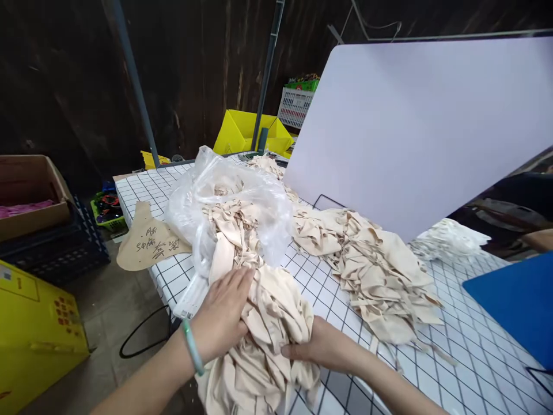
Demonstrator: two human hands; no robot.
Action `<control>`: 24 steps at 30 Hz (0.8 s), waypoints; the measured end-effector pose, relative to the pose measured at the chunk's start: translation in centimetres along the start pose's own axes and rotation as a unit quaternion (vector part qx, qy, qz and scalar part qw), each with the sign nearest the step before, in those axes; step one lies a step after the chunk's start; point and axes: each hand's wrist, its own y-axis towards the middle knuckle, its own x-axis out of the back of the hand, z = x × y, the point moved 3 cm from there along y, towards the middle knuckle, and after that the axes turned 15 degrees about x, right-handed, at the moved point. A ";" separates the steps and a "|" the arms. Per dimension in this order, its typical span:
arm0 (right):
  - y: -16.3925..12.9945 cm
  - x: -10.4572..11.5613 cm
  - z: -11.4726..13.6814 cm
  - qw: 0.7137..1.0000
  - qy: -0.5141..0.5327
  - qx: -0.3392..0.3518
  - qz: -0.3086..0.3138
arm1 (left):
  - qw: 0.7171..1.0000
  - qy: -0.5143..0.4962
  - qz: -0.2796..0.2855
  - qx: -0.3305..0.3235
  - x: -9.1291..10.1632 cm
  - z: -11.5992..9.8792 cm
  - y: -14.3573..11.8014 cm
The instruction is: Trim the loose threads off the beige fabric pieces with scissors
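A large bundle of beige cut fabric pieces (pixel 276 294) spills from a clear plastic bag (pixel 268 202) and hangs over the table's near edge. My left hand (pixel 227 311), with a pale green bangle at its wrist, is closed over the bundle's left side; its fingertips are partly sunk in the cloth. On the other side, my right hand (pixel 322 346) grips the bundle, thumb on top and fingers hidden behind it. A second heap of beige fabric pieces (pixel 375 271) lies to the right. A brown paper pattern (pixel 149 242) with handwriting sticks out past the left edge.
The table (pixel 453 311) has a white cover with a black grid. A big white board (pixel 415 127) leans behind the heap. White pieces (pixel 451 239) and a blue panel (pixel 518 305) are at right. Yellow boxes (pixel 38 328), a carton (pixel 34 196) and crates stand around.
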 end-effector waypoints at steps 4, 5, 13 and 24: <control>-0.7 4.1 2.2 0.966 -0.256 -0.036 0.009 | 0.997 0.027 -0.013 -0.068 -2.7 -1.5 -4.2; -0.2 4.9 2.9 0.962 -0.269 -0.012 -0.046 | 0.995 0.033 0.024 -0.092 -3.8 -2.0 -5.1; 5.1 -0.4 -0.6 0.936 -0.209 0.183 -0.216 | 0.985 0.163 0.053 -0.030 -7.8 0.5 -1.0; -2.5 5.1 7.7 0.855 -0.098 0.291 -0.418 | 0.998 -0.013 0.042 -0.050 1.8 -0.9 -0.6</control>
